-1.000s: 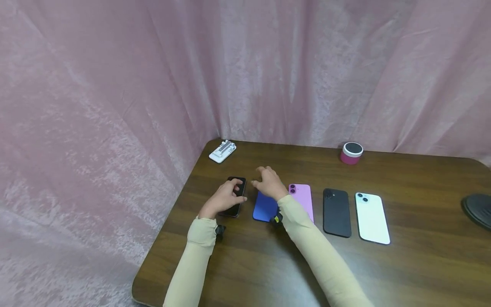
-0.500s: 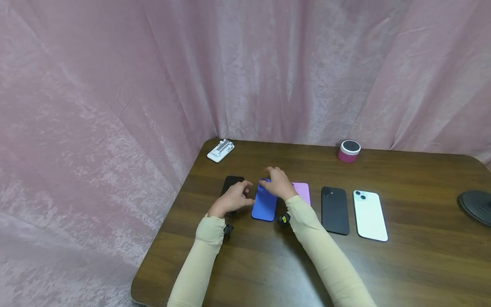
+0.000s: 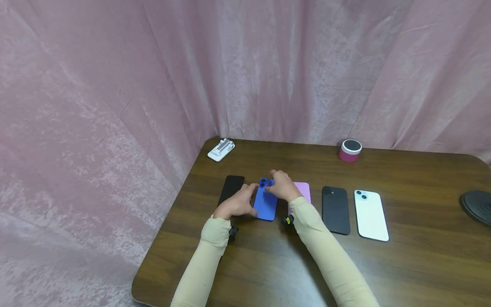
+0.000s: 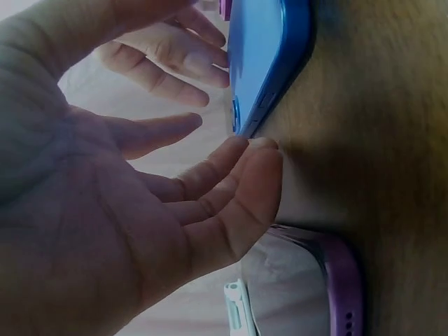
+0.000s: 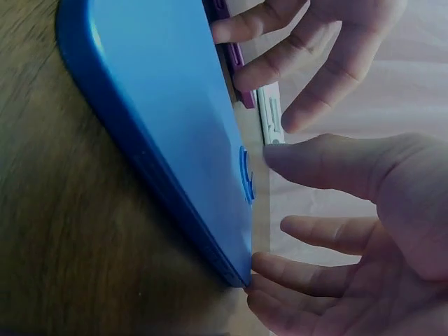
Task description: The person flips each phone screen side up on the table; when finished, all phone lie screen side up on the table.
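Observation:
A blue smartphone [image 3: 264, 207] lies back-up on the wooden table, its camera lenses at the far end. My left hand [image 3: 239, 201] is at its left edge, thumb and fingers spread apart, fingertips close to the phone's side. Over the far right corner is my right hand [image 3: 283, 186]; in the right wrist view its fingertips [image 5: 269, 269] reach that corner while the thumb [image 5: 308, 162] stays raised. Left of the blue one, a black-faced phone [image 3: 231, 186] is partly covered by my left hand. A lilac phone [image 3: 304, 190] shows partly behind my right wrist.
Farther right lie a black phone [image 3: 335, 211] and a white phone [image 3: 371, 215]. A white plastic device [image 3: 221, 150] sits at the back left corner, a pink-and-white round container [image 3: 350, 150] near the back edge. At the far right stands a dark round base [image 3: 477, 209].
My left hand has moved right from the black-faced phone to the blue phone's left edge. My right hand has shifted right and slightly nearer, uncovering more of the blue phone.

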### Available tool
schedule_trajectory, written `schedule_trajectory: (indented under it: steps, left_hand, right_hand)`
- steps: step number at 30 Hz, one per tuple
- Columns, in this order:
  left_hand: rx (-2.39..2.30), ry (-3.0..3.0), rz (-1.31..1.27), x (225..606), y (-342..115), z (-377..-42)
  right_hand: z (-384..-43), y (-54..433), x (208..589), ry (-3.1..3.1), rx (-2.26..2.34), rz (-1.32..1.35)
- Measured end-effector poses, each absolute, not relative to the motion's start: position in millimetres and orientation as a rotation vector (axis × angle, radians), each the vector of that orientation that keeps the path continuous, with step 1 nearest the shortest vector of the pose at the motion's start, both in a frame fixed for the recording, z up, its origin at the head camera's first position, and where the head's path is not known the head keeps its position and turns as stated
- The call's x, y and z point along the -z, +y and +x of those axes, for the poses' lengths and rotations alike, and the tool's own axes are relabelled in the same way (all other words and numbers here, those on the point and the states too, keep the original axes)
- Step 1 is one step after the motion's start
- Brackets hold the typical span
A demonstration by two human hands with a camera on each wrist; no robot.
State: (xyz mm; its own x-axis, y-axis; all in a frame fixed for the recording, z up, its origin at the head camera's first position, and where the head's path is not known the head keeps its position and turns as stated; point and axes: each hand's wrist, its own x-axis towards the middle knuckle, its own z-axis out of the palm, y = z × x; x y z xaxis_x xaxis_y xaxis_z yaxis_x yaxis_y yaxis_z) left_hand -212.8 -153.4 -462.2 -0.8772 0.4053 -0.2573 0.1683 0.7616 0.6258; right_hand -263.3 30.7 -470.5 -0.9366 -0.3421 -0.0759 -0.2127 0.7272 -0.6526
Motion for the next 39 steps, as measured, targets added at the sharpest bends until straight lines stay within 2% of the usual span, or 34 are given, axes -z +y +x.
schedule_trajectory:
  steps: [28, 39]
  left_hand:
    - [-0.741, 2.570, 0.377, 470.3, -141.4, -205.4]
    - [-0.759, 2.607, 0.365, 474.5, -141.6, -209.1]
  right_hand:
    - [-265.4, 30.6, 467.2, 2.785, 0.726, -0.532]
    - [-268.8, 32.4, 469.2, 2.788, 0.790, -0.538]
